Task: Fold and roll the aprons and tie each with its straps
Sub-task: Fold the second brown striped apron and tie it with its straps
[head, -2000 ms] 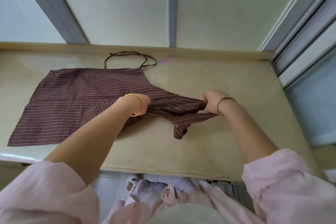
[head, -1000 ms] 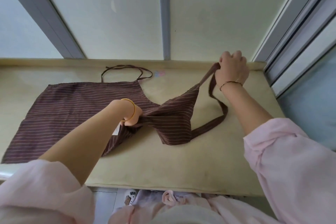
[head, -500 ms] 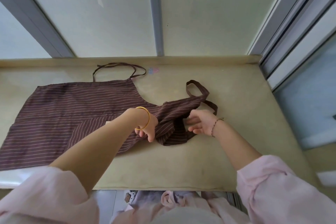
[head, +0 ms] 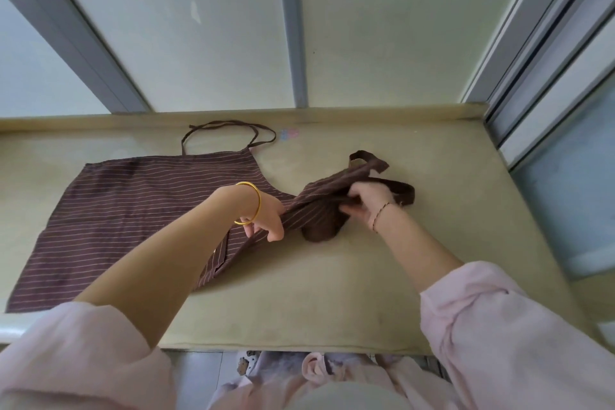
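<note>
A brown striped apron (head: 133,203) lies spread on the beige counter (head: 332,293), skirt to the left, bib twisted toward the right. My left hand (head: 268,220) grips the bunched fabric at the waist. My right hand (head: 367,201) holds the bib end (head: 327,200), fingers curled around the cloth. The wide neck strap (head: 399,193) loops out behind my right hand. A thin waist strap (head: 233,133) curls at the apron's far edge.
A window wall (head: 293,27) with grey frames rises right behind the counter. A sliding window frame (head: 549,76) closes off the right side. The counter's front edge (head: 299,348) runs just before my body.
My right hand had pulled the bib and neck strap up to the far right, then dropped them on the counter. It now grips the bib again; the left hand stays at the waist.
</note>
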The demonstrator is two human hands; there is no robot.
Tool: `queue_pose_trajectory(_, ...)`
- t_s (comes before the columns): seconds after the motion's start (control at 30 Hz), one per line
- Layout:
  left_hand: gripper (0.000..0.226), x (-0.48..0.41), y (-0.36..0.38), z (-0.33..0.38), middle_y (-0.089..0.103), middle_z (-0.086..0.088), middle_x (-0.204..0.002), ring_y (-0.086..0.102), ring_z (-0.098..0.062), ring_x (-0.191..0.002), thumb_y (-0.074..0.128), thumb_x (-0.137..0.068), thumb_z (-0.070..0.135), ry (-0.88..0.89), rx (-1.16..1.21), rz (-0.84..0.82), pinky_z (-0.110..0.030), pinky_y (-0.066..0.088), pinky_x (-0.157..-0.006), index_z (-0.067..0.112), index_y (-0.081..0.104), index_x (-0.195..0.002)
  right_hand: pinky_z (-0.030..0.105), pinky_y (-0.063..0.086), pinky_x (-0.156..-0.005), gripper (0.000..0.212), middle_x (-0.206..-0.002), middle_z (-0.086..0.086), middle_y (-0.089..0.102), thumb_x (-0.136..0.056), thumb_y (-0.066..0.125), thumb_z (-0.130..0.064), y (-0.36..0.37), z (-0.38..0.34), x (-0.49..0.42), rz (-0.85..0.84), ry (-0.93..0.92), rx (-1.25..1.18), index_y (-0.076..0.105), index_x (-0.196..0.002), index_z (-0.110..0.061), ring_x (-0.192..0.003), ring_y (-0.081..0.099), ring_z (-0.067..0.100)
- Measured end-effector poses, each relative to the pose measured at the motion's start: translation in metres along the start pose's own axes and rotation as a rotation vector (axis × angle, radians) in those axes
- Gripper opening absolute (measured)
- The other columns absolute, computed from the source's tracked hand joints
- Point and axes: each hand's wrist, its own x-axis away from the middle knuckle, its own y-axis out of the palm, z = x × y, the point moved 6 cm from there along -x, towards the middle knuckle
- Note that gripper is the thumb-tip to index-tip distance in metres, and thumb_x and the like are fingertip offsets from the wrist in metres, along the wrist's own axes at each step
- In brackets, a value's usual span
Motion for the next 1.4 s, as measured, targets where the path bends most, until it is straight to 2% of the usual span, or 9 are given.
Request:
queue_pose_trajectory(0.2, 0.042, -0.006, 0.015, 0.029, 0.064, -0.012, -0.101, 0.061, -0.02, -0.079, 0.058, -0.082, 0.018, 0.074, -0.183, -0.003, -0.027, 0.051, -0.063, 0.001, 0.051, -0.121, 0.032, 0.056, -0.079, 0.018, -0.074, 0.005, 0.065, -0.086, 0.065, -0.016, -0.024, -0.064, 0.038, -0.012, -0.488, 0.425, 0.065, -0.068, -0.011, -0.077, 0.065, 0.024)
queue_pose_trajectory(0.3, 0.046, -0.014, 0.046, 0.043, 0.064, -0.013, -0.114, 0.061, -0.02, -0.089, 0.065, -0.086, 0.026, 0.085, -0.204, -0.206, -0.03, 0.052, -0.076, 0.005, 0.051, -0.124, 0.02, 0.048, -0.05, 0.033, -0.065, 0.005, 0.053, -0.09, 0.06, -0.026, -0.063, -0.021, 0.032, 0.001, -0.239, 1.111, 0.053, -0.062, -0.011, -0.06, 0.056, 0.02)
queue_pose_trajectory(0.4, 0.044, -0.023, 0.058, 0.051, 0.064, -0.012, -0.118, 0.063, -0.02, -0.1, 0.063, -0.089, 0.029, 0.099, -0.138, -0.286, -0.032, 0.053, -0.087, 0.003, 0.055, -0.124, 0.029, 0.051, -0.058, 0.032, -0.074, 0.003, 0.053, -0.09, 0.06, -0.034, -0.094, 0.017, 0.021, -0.031, 0.039, 1.347, 0.051, -0.067, -0.013, -0.071, 0.058, 0.024)
queue_pose_trajectory(0.57, 0.025, -0.042, 0.025, 0.074, 0.06, -0.009, -0.079, 0.057, -0.019, -0.065, 0.05, -0.094, 0.021, 0.207, -0.012, 0.012, -0.022, 0.051, -0.062, 0.0, 0.064, -0.1, 0.03, 0.044, -0.076, 0.041, -0.086, 0.009, 0.057, -0.094, 0.049, -0.045, -0.088, 0.015, 0.016, 0.007, -0.03, 1.505, 0.06, -0.083, -0.008, -0.086, 0.056, 0.025)
queue_pose_trajectory(0.67, 0.021, -0.048, 0.005, 0.089, 0.061, -0.009, -0.096, 0.059, -0.025, -0.082, 0.052, -0.093, 0.021, 0.28, -0.001, 0.283, -0.029, 0.051, -0.073, 0.005, 0.061, -0.104, 0.03, 0.047, -0.076, 0.033, -0.081, 0.007, 0.057, -0.091, 0.057, -0.038, -0.092, 0.025, 0.017, -0.041, 0.057, 1.627, 0.064, -0.09, -0.005, -0.088, 0.061, 0.026)
queue_pose_trajectory(0.83, 0.041, -0.055, -0.001, 0.104, 0.038, -0.007, -0.127, 0.054, -0.025, -0.101, 0.057, -0.092, 0.022, 0.31, 0.146, 0.498, -0.032, 0.047, -0.092, 0.012, 0.043, -0.129, 0.027, 0.046, -0.052, 0.032, -0.067, 0.008, 0.062, -0.094, 0.05, -0.038, -0.119, 0.017, 0.012, 0.157, 0.047, 1.259, 0.052, -0.079, -0.01, -0.054, 0.057, 0.022)
queue_pose_trajectory(0.97, 0.046, -0.064, -0.006, 0.12, 0.04, -0.008, -0.132, 0.053, -0.024, -0.108, 0.056, -0.093, 0.019, 0.316, 0.176, 0.552, -0.03, 0.044, -0.094, 0.012, 0.04, -0.136, 0.032, 0.049, -0.06, 0.026, -0.084, 0.006, 0.056, -0.089, 0.053, -0.033, -0.137, -0.008, 0.002, 0.475, -0.182, 1.083, 0.049, -0.099, -0.009, -0.077, 0.062, 0.029)
queue_pose_trajectory(1.13, 0.041, -0.073, -0.013, 0.124, 0.05, -0.008, -0.121, 0.054, -0.023, -0.104, 0.059, -0.09, 0.015, 0.306, 0.201, 0.529, -0.03, 0.047, -0.092, 0.011, 0.047, -0.129, 0.04, 0.053, -0.076, 0.051, -0.105, 0.011, 0.058, -0.089, 0.059, -0.015, -0.13, -0.015, -0.008, 0.506, -0.222, 0.94, 0.033, -0.132, -0.011, -0.087, 0.063, 0.03)
queue_pose_trajectory(1.4, 0.016, -0.077, -0.023, 0.128, 0.049, -0.005, -0.109, 0.052, -0.023, -0.099, 0.059, -0.09, 0.02, 0.47, 0.101, 0.445, -0.029, 0.044, -0.091, 0.011, 0.065, -0.102, 0.021, 0.047, -0.038, 0.022, -0.068, 0.011, 0.061, -0.094, 0.05, -0.006, -0.129, -0.027, -0.033, 0.429, -0.066, 0.1, 0.057, -0.113, 0.004, -0.044, 0.062, 0.015)
